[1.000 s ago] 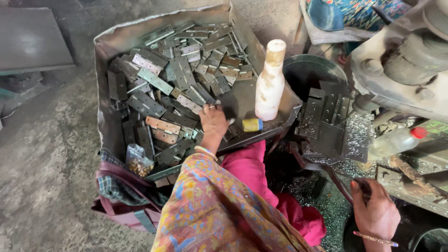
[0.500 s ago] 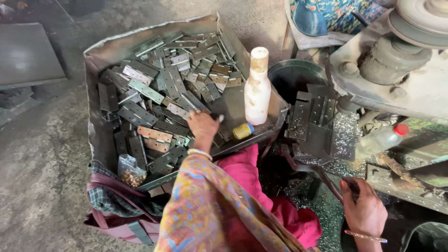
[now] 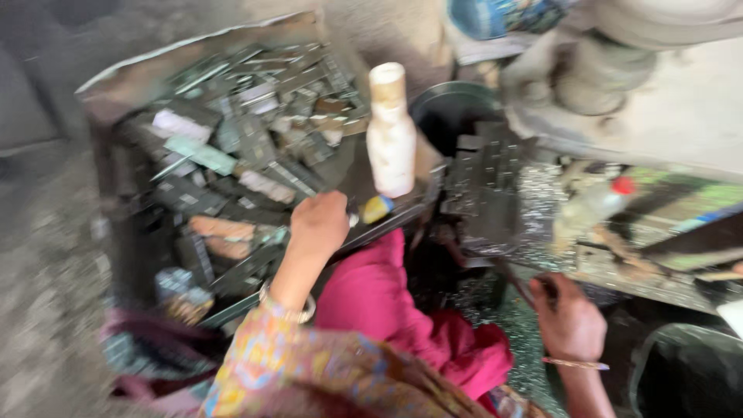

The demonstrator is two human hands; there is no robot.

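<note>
Head view: blurred by motion, looking down at a person seated beside a tray and a machine.
Left hand: reaches into the near edge of the metal tray, fingers curled down onto the heap; whether they have closed on a piece, I cannot tell.
Metal pieces: flat grey and rusty plates piled loosely across the tray, well within the left hand's reach.
Right hand: low at the right, fingers wrapped around a thin dark rod that slants up toward the machine.
Machine: pale heavy body at upper right, with a dark slotted block below it, set between the tray and the right hand.
Nearby things: a white bottle stands upright at the tray's right edge; a small yellow object lies just beside the left hand; a clear bottle with a red cap lies on the machine's ledge.
Step in hand: by my judgement, picking one plate out of the heap.
Next move calls for: a firm pinch on a single plate, lifting it clear of its neighbours without knocking the white bottle.
</note>
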